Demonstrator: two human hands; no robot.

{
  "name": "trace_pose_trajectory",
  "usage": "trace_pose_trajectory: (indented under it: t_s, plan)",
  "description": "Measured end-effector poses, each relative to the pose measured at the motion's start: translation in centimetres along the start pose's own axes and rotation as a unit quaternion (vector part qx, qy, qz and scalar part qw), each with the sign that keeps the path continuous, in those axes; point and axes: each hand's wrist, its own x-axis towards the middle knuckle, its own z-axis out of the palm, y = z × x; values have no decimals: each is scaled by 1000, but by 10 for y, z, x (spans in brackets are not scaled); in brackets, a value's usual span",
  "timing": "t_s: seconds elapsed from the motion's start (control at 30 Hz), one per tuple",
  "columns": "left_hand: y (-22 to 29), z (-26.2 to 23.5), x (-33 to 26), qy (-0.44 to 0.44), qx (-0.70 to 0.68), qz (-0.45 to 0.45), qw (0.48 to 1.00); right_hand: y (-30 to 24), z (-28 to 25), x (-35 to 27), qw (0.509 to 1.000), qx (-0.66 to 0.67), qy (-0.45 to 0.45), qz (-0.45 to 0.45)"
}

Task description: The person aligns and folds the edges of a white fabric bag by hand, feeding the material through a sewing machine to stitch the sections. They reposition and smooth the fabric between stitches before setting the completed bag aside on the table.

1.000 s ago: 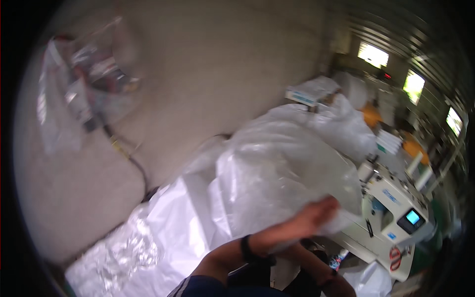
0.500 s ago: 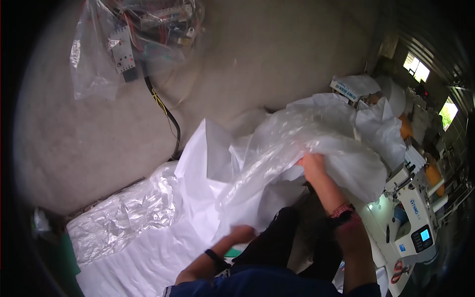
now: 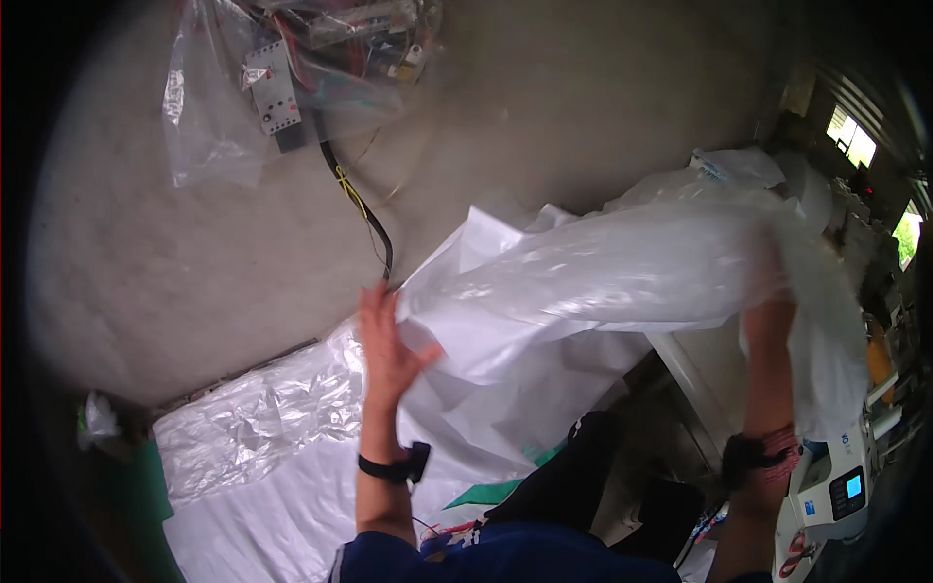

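Observation:
My right hand point(image 3: 768, 277) reaches far to the right, smeared by motion and partly veiled by film. It grips a clear plastic sheet point(image 3: 612, 262), which stretches left in a long billowing fold and drapes over the right side. My left hand point(image 3: 389, 352) is raised at the left end of that fold with its fingers spread, holding nothing. Beneath the plastic lies a crumpled white sheet point(image 3: 476, 364). Farther left, shiny crinkled film point(image 3: 267, 413) covers part of a flat white layer point(image 3: 272, 510).
At the right stands a white sewing machine point(image 3: 826, 491) with a lit screen, and red-handled scissors point(image 3: 792, 554) lie by it. A black cable point(image 3: 374, 223) runs down the wall from a plastic-covered electrical box point(image 3: 277, 92). More white material is piled at the back right.
My right hand has swept right, drawing the plastic across and partly over the sewing machine. My left hand has risen from near my lap to the plastic's left end, fingers opened.

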Motion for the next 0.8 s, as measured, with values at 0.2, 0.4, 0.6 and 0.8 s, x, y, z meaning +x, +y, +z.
trace_pose_trajectory:
  t_s: [0.2,0.4,0.6,0.8]
  plan:
    - [124,10,-141,-395,-326,25,859,56,-15,35,984,-163,-53,54]
    - [102,30,-233,-306,-336,-112,884,76,-6,18,980,-175,-83,46]
    - [108,61,-264,-345,-470,-296,757,76,-2,17,980,-170,-97,39]
    - [94,124,-317,-541,-181,-254,781,52,34,19,986,-135,-94,39]
